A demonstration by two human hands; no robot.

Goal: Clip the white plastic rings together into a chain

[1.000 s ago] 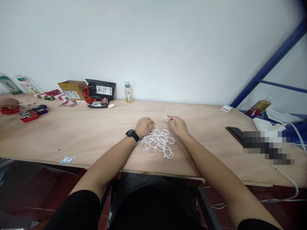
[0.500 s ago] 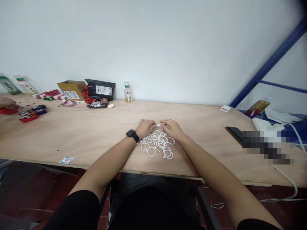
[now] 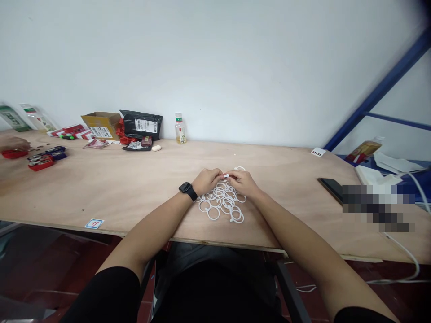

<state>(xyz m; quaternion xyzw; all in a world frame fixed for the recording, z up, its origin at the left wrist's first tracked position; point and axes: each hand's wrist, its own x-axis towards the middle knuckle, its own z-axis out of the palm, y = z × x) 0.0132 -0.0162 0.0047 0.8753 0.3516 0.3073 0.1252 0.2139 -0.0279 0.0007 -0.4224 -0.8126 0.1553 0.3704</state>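
The left hand (image 3: pixel 207 181) and right hand (image 3: pixel 244 183) are together, pinching a small white piece (image 3: pixel 226 176) between them; this keeps it clear of the white plastic rings (image 3: pixel 220 205) below. The rings lie heaped near the counter's (image 3: pixel 101 188) front edge, within reach of both.

Left hand (image 3: pixel 206 181): palm down, fingers curled, directed toward 3 o'clock.
Right hand (image 3: pixel 244 184): palm down, fingers curled, directed toward 9 o'clock.
Fingertips (image 3: pixel 219 174): both sets close together at centre.
Left forearm (image 3: pixel 151 220): rising from 7 o'clock.
Right forearm (image 3: pixel 289 220): rising from 5 o'clock.
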